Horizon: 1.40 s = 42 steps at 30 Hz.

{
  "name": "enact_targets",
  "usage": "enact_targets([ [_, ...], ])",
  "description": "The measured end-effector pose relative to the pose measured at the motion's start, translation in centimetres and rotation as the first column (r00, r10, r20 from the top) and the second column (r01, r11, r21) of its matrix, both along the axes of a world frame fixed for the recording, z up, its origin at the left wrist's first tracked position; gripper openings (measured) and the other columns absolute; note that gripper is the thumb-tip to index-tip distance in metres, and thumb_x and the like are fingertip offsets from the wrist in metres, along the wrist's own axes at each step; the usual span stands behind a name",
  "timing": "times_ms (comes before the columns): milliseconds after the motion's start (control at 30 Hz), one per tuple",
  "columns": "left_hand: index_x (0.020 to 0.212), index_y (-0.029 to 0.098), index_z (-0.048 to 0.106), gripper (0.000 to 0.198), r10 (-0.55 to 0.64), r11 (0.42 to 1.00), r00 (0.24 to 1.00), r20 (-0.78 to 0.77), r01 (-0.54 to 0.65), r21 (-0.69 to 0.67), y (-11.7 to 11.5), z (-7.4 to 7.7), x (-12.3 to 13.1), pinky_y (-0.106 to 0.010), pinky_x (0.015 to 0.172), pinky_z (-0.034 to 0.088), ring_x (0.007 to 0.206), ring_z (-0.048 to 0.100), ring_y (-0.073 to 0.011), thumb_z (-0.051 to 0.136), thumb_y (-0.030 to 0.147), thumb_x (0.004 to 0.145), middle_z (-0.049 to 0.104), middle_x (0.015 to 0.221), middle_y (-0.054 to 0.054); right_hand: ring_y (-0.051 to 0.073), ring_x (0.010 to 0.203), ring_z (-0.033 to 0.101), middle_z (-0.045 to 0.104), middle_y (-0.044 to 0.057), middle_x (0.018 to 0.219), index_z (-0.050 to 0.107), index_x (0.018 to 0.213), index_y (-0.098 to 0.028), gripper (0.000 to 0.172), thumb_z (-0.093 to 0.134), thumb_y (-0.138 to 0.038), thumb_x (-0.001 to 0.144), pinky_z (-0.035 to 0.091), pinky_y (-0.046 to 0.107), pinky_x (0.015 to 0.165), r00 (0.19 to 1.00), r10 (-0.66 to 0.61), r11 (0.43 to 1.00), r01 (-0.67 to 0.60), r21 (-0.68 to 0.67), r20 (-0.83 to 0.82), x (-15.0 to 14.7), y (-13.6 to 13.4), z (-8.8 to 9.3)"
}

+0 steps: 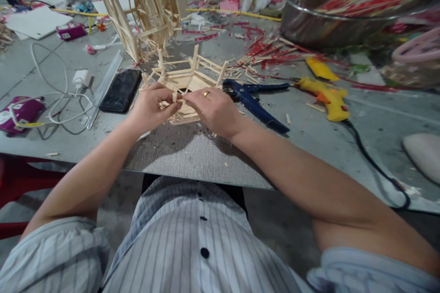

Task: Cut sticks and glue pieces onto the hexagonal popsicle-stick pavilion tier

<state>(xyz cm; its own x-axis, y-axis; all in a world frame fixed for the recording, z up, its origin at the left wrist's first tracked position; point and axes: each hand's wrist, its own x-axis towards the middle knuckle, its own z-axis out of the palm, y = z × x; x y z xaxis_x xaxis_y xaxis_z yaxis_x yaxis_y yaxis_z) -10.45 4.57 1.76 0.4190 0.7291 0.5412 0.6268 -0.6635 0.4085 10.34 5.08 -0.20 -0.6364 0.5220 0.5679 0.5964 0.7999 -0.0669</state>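
A low wooden-stick frame [185, 78] with short upright posts lies on the table before me. At its near side, my left hand [154, 103] is closed, thumb and fingers pinching a short wooden stick [174, 97]. My right hand [215, 107], a gold ring on one finger, pinches close beside it at the same spot; whatever lies between its fingertips is hidden. Both hands cover part of the frame's near edge. To the right of my right hand rest blue-handled cutters [256, 100]. A black phone [121, 91] lies left of my left hand.
Behind the frame stands a tall stick structure [140, 13]. A yellow glue gun [325, 96] with a black cord lies on the right. A metal basin [302, 18] holds red-marked sticks. White cables [51, 96] and purple packs [22, 112] are on the left.
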Motion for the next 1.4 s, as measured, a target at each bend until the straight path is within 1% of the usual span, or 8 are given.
enact_targets([
  [267,0.071,0.021,0.06,0.024,0.025,0.999,1.0,-0.01,-0.024,0.032,0.1,0.0,0.3,-0.032,0.076,0.047,0.074,0.059,-0.0165,0.062,0.041,0.084,0.065,0.07,-0.002,0.022,0.101,0.062,0.07,0.011,0.101,0.063,0.116,-0.016,0.034,0.033,-0.022,0.101,0.047,0.04,0.091,0.999,0.002,1.0,-0.002,-0.012,-0.034,-0.4,0.0,0.1],
  [467,0.069,0.021,0.057,0.029,0.022,0.999,1.0,-0.006,-0.021,0.038,0.1,0.0,0.0,-0.034,0.077,0.048,0.075,0.058,-0.0171,0.06,0.044,0.085,0.066,0.073,-0.002,0.025,0.129,0.051,0.064,0.008,0.125,0.059,0.117,-0.026,0.028,0.042,-0.037,0.099,0.033,0.051,0.112,0.985,0.039,0.996,-0.025,0.08,-0.171,1.8,-0.2,1.0],
  [567,0.07,0.021,0.058,0.029,0.028,0.999,1.0,0.001,-0.028,0.035,0.2,-0.1,-0.3,-0.034,0.079,0.047,0.075,0.058,-0.0172,0.062,0.045,0.085,0.065,0.073,-0.003,0.029,0.123,0.054,0.06,0.012,0.129,0.052,0.126,-0.023,0.048,0.06,-0.051,0.087,0.042,0.053,0.104,0.917,-0.043,0.994,-0.002,-0.111,-0.396,3.5,0.6,0.4],
  [633,0.07,0.021,0.059,0.028,0.032,0.999,1.0,0.0,-0.032,0.032,0.2,-0.2,-0.5,-0.035,0.08,0.047,0.074,0.057,-0.0173,0.063,0.045,0.085,0.065,0.073,-0.003,0.023,0.104,0.062,0.065,0.009,0.114,0.055,0.12,-0.023,0.05,0.066,-0.052,0.082,0.051,0.044,0.09,0.852,-0.08,0.936,-0.114,-0.332,-0.517,4.1,1.3,-0.2],
  [733,0.072,0.021,0.061,0.026,0.032,0.999,0.999,0.001,-0.032,0.023,0.3,-0.2,-0.6,-0.036,0.08,0.047,0.072,0.056,-0.0174,0.063,0.044,0.084,0.064,0.072,-0.003,0.016,0.081,0.062,0.066,0.002,0.087,0.062,0.096,-0.022,0.034,0.073,-0.048,0.077,0.053,0.032,0.074,0.794,-0.117,0.768,-0.309,-0.56,-0.597,4.0,1.9,-0.6],
  [800,0.073,0.021,0.062,0.025,0.033,0.999,0.999,0.007,-0.033,0.019,0.3,-0.1,-0.7,-0.036,0.078,0.047,0.072,0.056,-0.0173,0.062,0.043,0.084,0.063,0.073,-0.003,0.014,0.077,0.061,0.064,0.0,0.08,0.063,0.087,-0.021,0.031,0.076,-0.045,0.073,0.052,0.03,0.071,0.765,-0.144,0.687,-0.379,-0.62,-0.627,3.7,1.9,-0.5],
  [900,0.074,0.021,0.062,0.023,0.029,1.0,0.999,0.02,-0.03,0.006,0.3,-0.1,-0.7,-0.034,0.075,0.047,0.072,0.056,-0.0172,0.063,0.041,0.083,0.063,0.073,-0.003,0.012,0.073,0.06,0.063,-0.002,0.076,0.062,0.081,-0.02,0.03,0.079,-0.042,0.07,0.051,0.028,0.07,0.735,-0.175,0.642,-0.42,-0.642,-0.656,3.3,1.8,-0.1],
  [1400,0.071,0.019,0.062,0.026,-0.016,0.996,0.999,0.035,0.019,-0.086,0.6,0.4,-0.9,-0.034,0.075,0.05,0.076,0.061,-0.0185,0.066,0.043,0.081,0.063,0.071,-0.003,0.01,0.065,0.051,0.057,-0.003,0.07,0.056,0.077,-0.02,0.029,0.07,-0.045,0.079,0.042,0.026,0.062,0.735,-0.102,0.763,-0.374,-0.527,-0.67,2.8,1.5,-0.8],
])
